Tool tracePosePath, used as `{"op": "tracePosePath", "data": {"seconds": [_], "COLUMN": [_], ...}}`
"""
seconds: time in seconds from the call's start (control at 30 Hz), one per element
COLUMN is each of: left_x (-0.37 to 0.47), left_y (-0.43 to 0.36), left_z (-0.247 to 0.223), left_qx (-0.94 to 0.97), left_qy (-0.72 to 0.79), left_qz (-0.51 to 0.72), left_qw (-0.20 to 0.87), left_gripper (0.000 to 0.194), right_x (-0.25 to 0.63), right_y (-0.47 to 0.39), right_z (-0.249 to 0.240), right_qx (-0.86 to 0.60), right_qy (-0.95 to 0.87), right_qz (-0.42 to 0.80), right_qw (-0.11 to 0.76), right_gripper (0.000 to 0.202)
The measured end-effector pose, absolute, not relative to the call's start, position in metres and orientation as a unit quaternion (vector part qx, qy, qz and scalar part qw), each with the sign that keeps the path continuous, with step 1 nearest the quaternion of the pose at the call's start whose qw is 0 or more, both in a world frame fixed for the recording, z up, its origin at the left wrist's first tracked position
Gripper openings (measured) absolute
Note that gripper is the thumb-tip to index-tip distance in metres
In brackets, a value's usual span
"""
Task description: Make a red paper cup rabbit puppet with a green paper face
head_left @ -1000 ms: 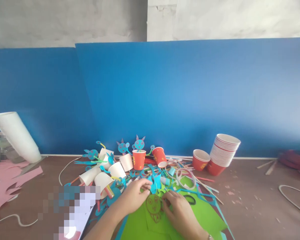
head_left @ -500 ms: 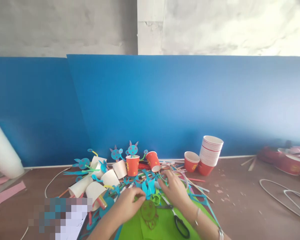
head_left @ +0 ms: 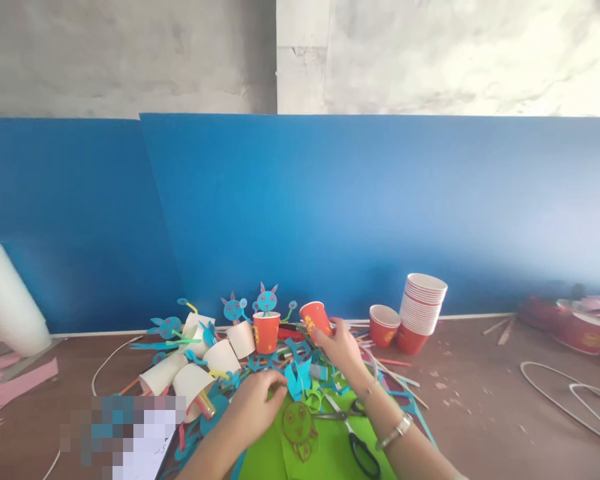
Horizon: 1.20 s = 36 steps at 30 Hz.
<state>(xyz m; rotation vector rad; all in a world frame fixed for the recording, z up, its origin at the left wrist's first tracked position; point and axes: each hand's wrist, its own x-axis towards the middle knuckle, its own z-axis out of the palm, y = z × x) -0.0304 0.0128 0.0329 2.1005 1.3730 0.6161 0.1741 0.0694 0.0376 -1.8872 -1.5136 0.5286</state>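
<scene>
My right hand (head_left: pixel 341 347) has its fingers wrapped round the side of a tilted red paper cup (head_left: pixel 315 319) at the back of the pile. My left hand (head_left: pixel 263 403) hovers at the left edge of green paper (head_left: pixel 340 447), fingers loosely bent, thumb apart, holding nothing visible. Beside it lies a green cut-out face (head_left: pixel 299 427) with brown drawn lines. Black-handled scissors (head_left: pixel 363 453) rest with blades apart on the green sheet. Blue paper scraps (head_left: pixel 299 379) lie between my hands. Left of the held cup stands a red cup (head_left: pixel 266 335) with a blue paper face (head_left: pixel 267 300) above it.
A tall stack of paper cups (head_left: pixel 423 307) stands at the right beside another red cup (head_left: pixel 384 327). Several white cups (head_left: pixel 193 383) with blue cut-outs lie on the left. White cable (head_left: pixel 555 393) loops across the brown table (head_left: pixel 475 427); a blue panel (head_left: pixel 355 213) rises behind.
My right hand has moved up from the scraps and taken hold of the red cup, whose tilt has changed so its mouth no longer points down. My left hand has hardly moved.
</scene>
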Motion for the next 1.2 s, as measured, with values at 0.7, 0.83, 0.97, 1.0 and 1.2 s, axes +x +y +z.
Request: {"op": "tracePosePath", "data": {"seconds": [0.7,0.83,0.97,1.0,1.2], "left_x": [-0.029,-0.028,-0.028,-0.028,-0.026], "left_y": [0.01,0.01,0.01,0.009,0.008], "left_z": [0.034,0.034,0.032,0.032,0.027], "left_qx": [0.807,0.8,0.799,0.799,0.803], "left_qy": [0.497,0.507,0.51,0.511,0.514], "left_qz": [0.218,0.218,0.213,0.211,0.196], "left_qw": [0.233,0.234,0.237,0.236,0.229], "left_gripper": [0.02,0.021,0.021,0.021,0.022], "right_x": [0.222,0.23,0.23,0.23,0.232], "right_y": [0.064,0.074,0.073,0.072,0.069], "right_z": [0.014,0.003,0.003,0.004,0.004], "right_qx": [-0.662,-0.687,-0.68,-0.679,-0.693], "right_qy": [-0.715,-0.698,-0.709,-0.711,-0.699], "right_qz": [0.068,0.046,0.039,0.036,0.028], "right_qw": [0.215,0.196,0.182,0.181,0.174], "right_gripper": [0.042,0.044,0.035,0.033,0.032]}}
